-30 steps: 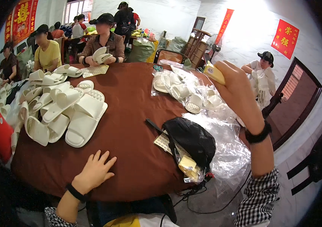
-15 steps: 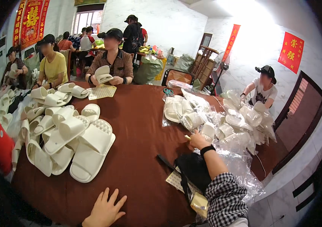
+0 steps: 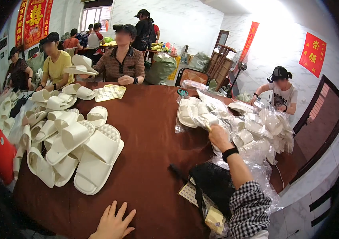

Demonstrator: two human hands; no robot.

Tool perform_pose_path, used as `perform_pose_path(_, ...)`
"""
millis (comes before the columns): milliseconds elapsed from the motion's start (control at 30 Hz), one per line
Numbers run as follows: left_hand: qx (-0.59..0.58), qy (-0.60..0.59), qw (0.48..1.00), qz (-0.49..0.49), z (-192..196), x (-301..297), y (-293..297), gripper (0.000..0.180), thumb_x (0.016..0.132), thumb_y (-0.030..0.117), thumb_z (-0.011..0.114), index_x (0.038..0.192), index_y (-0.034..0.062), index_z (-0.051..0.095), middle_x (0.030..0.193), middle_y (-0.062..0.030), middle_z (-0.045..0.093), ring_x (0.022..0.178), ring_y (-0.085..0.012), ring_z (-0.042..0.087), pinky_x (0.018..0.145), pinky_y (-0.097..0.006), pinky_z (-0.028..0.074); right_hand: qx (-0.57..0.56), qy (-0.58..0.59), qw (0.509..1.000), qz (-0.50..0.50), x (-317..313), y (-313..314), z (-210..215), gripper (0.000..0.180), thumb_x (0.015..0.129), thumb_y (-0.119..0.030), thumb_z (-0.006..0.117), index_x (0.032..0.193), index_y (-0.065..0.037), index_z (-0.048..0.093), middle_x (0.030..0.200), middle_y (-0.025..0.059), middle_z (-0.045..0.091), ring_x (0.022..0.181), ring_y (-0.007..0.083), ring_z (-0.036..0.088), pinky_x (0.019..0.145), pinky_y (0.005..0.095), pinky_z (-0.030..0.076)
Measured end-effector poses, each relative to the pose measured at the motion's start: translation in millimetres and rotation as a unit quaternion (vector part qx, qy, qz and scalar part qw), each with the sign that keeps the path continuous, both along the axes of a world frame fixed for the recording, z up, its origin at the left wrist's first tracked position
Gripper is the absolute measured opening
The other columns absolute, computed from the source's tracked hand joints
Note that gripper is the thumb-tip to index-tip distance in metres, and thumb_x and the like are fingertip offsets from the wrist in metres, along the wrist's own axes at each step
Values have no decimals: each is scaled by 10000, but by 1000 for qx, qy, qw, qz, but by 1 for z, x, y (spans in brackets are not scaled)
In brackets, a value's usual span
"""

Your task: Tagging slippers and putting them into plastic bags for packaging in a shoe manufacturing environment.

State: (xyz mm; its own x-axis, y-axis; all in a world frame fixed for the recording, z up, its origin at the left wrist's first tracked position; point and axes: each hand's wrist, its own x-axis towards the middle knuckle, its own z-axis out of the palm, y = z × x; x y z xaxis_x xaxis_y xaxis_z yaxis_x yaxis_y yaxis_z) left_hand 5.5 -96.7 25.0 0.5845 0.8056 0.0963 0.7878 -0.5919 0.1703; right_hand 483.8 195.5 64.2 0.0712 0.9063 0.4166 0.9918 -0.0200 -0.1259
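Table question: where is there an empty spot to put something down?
The table is bare down its middle, between the loose slipper pile and the bagged slippers. Also bare near the left hand. Crowded: both sides, and around the black bag.

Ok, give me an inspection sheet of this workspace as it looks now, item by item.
Surface: round table under a dark red-brown cloth.
Job's things: bagged white slippers in clear plastic, heaped on the right side.
Clutter: loose white slippers piled left; black bag; scissors; patterned sheet.
Hands: right hand reaches into the bagged slippers, grip hidden; left hand lies flat and open on the cloth.
Cables: thin cable at the right table edge.
Surroundings: people seated around the table, red banners on white walls.
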Motion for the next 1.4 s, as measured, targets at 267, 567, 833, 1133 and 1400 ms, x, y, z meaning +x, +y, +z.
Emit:
perform_pose_path(267, 9, -3, 1000, 1, -13, -1, 2, 704, 869, 338, 737, 1485, 131, 466, 1525, -199, 403, 1396, -443, 373, 1153, -510, 344, 103, -25, 990, 97, -45, -20, 133, 242, 929, -240, 609, 932, -51, 761, 851, 221, 702, 800, 403, 679, 707, 482, 514)
perform_pose_path(567, 40, 3, 999, -33, -17, -7, 4, 633, 950, 458, 637, 1468, 126, 487, 1470, -241, 462, 1327, -512, 441, 1096, -553, 404, 157, 186, 928, 282, -163, -79, 186, 260, 1011, -226, 601, 984, -15, 751, 757, 22, 651, 671, 91, 565, 623, 284, 452)
perform_pose_path(833, 62, -7, 998, -30, -30, -7, 5, 657, 949, 461, 635, 1472, 97, 472, 1478, -233, 462, 1330, -495, 450, 1100, -537, 405, 243, 274, 870, 330, -173, -85, 212, 324, 1041, -233, 545, 948, 5, 744, 812, 23, 696, 695, 114, 624, 626, 257, 500)
perform_pose_path(1133, 82, 16, 996, -22, -38, -4, 4, 646, 963, 468, 606, 1472, 93, 472, 1493, -232, 444, 1340, -499, 432, 1105, -552, 387, 152, 470, 834, 244, -149, -107, 214, 340, 1034, -328, 584, 1039, -37, 761, 857, -14, 668, 757, 81, 606, 639, 245, 488)
perform_pose_path(1400, 73, 28, 996, -29, -44, -5, 7, 653, 960, 462, 608, 1477, 88, 469, 1498, -237, 438, 1347, -506, 418, 1106, -562, 377, 130, 467, 825, 290, -130, -145, 226, 356, 1035, -325, 593, 1135, -13, 732, 964, -12, 675, 810, 63, 611, 694, 234, 500)
